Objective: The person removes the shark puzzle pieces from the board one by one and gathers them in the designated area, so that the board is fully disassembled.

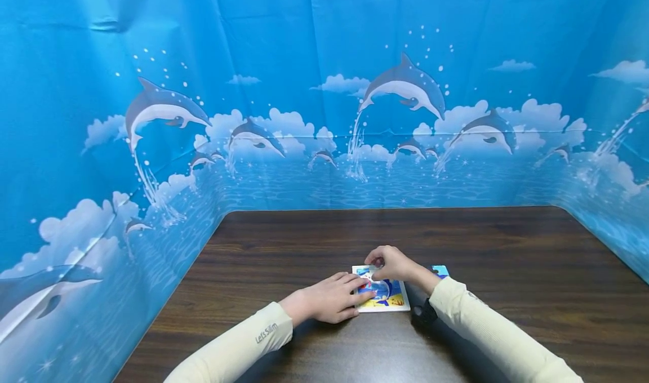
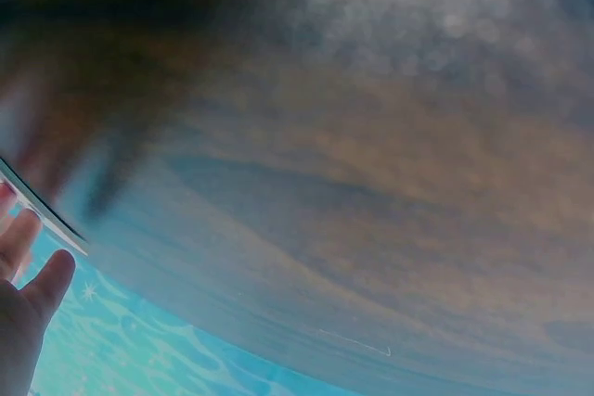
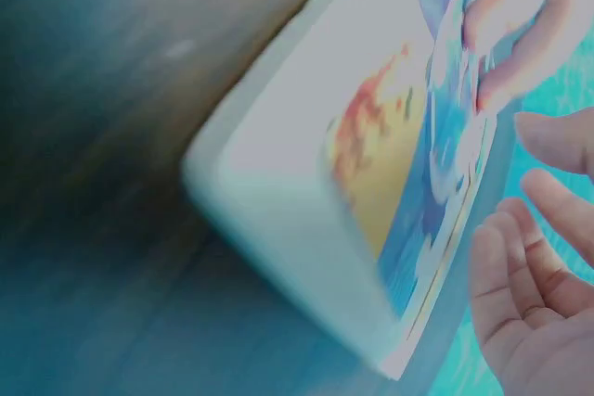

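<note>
A small jigsaw puzzle board (image 1: 382,309) with a white border lies flat on the table, showing a blue sea scene with a yellow bottom. My left hand (image 1: 332,298) rests on its left part with fingers spread; the right wrist view shows those fingertips (image 3: 506,81) touching the picture. Over the board's upper edge hovers my right hand (image 1: 398,265), fingers loosely bent and the thumb apart from them. Between them I see nothing held in the right wrist view. Some of the picture is hidden under both hands.
A blue puzzle piece (image 1: 440,271) lies right of the board, partly covered by my right forearm. The dark wood-grain table (image 1: 284,242) is bordered by a blue dolphin-print curtain (image 1: 304,90) at the back and sides. A black wrist device (image 1: 425,314) sits below my right wrist.
</note>
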`<action>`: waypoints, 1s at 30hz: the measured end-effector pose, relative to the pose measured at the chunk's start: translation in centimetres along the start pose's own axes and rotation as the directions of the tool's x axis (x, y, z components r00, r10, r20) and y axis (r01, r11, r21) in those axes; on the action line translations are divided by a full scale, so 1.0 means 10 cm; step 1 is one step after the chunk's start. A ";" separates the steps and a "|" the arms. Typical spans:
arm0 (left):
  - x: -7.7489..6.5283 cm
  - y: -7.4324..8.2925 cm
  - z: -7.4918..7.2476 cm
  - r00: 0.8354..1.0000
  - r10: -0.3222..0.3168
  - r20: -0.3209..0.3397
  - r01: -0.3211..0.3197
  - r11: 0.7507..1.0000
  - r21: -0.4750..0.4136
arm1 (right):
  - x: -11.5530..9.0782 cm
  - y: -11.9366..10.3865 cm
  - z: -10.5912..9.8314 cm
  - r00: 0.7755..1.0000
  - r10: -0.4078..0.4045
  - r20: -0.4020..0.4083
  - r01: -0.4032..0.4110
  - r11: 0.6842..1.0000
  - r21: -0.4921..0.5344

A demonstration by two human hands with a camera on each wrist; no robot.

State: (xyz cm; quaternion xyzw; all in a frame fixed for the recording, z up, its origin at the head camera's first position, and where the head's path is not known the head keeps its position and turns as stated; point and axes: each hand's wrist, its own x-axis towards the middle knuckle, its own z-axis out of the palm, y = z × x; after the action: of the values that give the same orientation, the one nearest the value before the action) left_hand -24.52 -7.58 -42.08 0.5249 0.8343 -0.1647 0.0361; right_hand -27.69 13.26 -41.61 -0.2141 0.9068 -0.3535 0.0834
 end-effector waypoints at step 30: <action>-0.01 0.00 0.02 1.000 -0.009 -0.030 0.010 1.000 0.026 | 0.21 -0.13 0.10 0.991 0.075 0.106 -0.066 0.994 -0.091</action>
State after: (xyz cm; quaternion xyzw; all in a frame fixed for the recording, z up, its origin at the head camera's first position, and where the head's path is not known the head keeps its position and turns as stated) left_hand -24.51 -7.72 -42.30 0.5239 0.8349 -0.1680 0.0159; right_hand -28.88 10.87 -41.48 -0.2045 0.9225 -0.2979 0.1359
